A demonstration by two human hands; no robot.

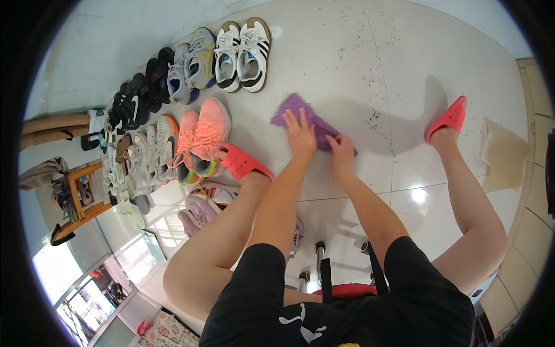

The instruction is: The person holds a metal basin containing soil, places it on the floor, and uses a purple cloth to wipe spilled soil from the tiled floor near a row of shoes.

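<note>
A purple cloth [296, 104] lies crumpled on the pale tiled floor [324, 52], with both of my arms reaching down to it. Pressed flat on its left part is my left hand [300, 136], the fingers stretched out and slightly apart. At the cloth's right end, my right hand [343, 155] has its fingers closed on the edge, partly bunching the fabric. Many small dark specks [374, 118] are scattered over the floor beyond and to the right of the cloth.
Rows of shoes line the left, including white sneakers with black stripes [252, 55] and orange running shoes [209, 128]. My feet wear red clogs, the left clog [243, 163] beside those shoes, the right clog [448, 121] farther right. A wheeled seat [347, 290] is under me.
</note>
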